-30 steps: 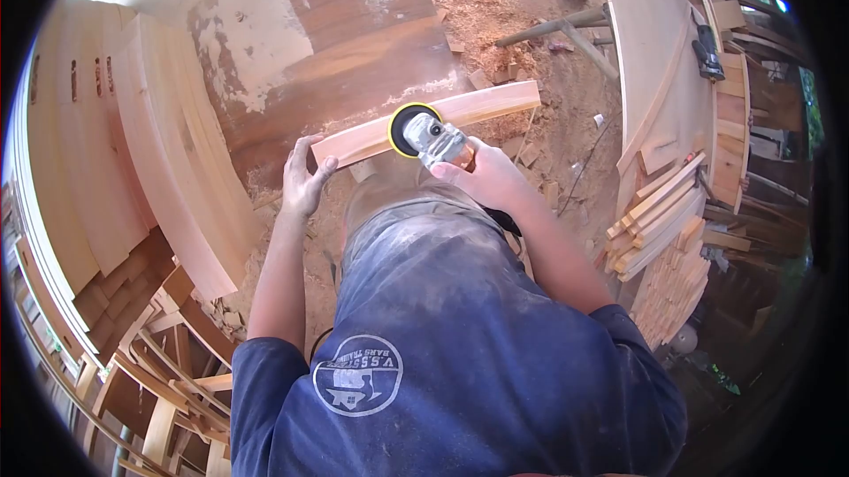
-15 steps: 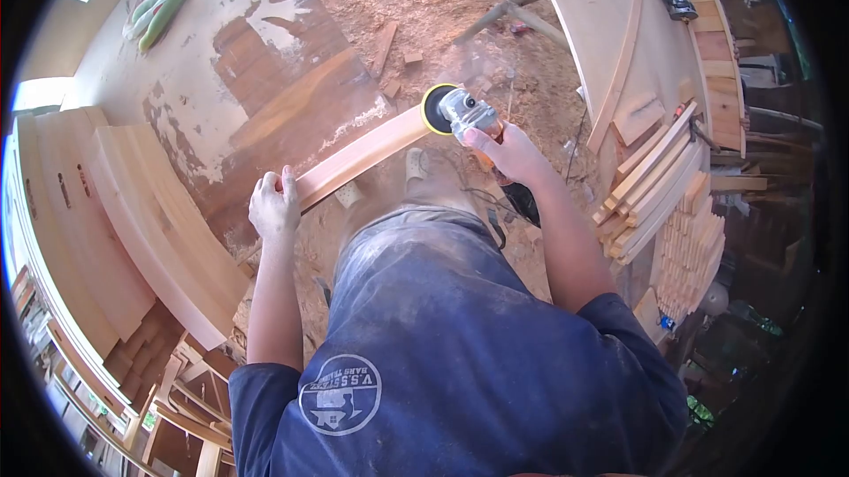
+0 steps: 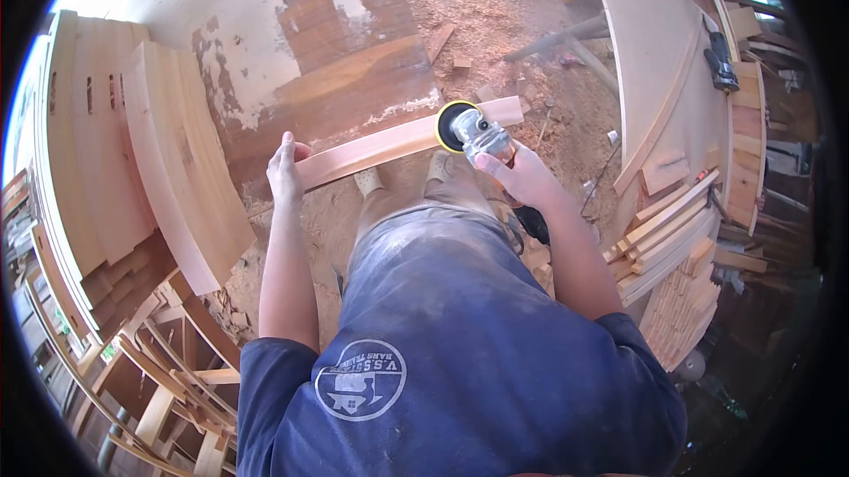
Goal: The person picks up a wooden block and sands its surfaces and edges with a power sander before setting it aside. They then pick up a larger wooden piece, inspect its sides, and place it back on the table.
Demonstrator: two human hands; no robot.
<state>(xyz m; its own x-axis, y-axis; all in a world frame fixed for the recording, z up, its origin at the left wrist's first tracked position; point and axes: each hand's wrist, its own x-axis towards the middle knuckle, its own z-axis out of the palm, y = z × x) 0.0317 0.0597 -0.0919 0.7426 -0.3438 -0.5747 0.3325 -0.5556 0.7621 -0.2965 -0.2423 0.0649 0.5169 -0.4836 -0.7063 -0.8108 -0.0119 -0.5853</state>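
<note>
A pale, slightly curved wooden board point(image 3: 380, 143) lies crosswise in front of me, at the near edge of a stained work surface. My left hand point(image 3: 286, 167) grips its left end, with the fingers partly hidden behind the wood. My right hand point(image 3: 523, 178) is wrapped round the body of an angle grinder point(image 3: 483, 137). The grinder's round yellow-edged sanding disc point(image 3: 453, 127) rests against the board, right of its middle. The board's right end sticks out beyond the disc.
Wide curved planks point(image 3: 181, 163) stand stacked at the left. On the right, a light panel point(image 3: 646, 61) carries a dark power tool point(image 3: 721, 61), with bundled wood strips point(image 3: 663, 234) nearby. Wood shavings point(image 3: 478, 8) cover the floor, and a cord runs near my right arm.
The disc has moved from the board's right end leftward along it, so the right end now shows past the grinder. My view has shifted; the left hand still holds the left end.
</note>
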